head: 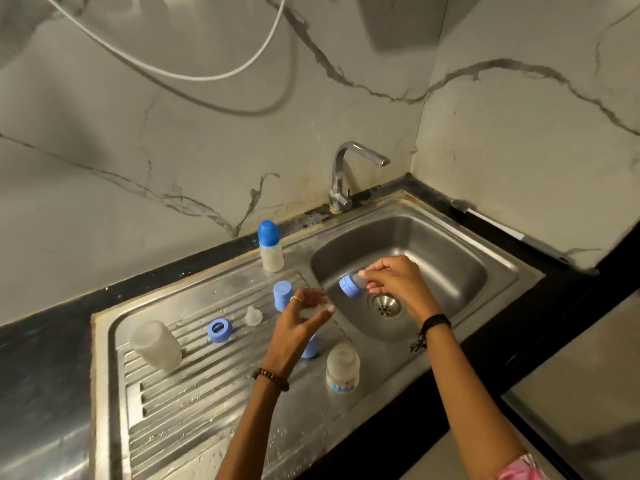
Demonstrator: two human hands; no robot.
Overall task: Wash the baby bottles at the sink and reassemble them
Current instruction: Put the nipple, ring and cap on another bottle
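Right hand (pixel 393 282) pinches a blue collar with teat (pixel 351 285) above the sink basin (pixel 450 258). Left hand (pixel 301 320), fingers loosely spread, holds nothing, above the drainboard (pixel 180 403). A capped bottle (pixel 270 247) stands at the drainboard's back edge; an uncapped bottle (pixel 343 368) near its front edge.

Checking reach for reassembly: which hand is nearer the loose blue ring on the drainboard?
Left. The left hand hovers just right of the blue ring; the right hand is over the basin.
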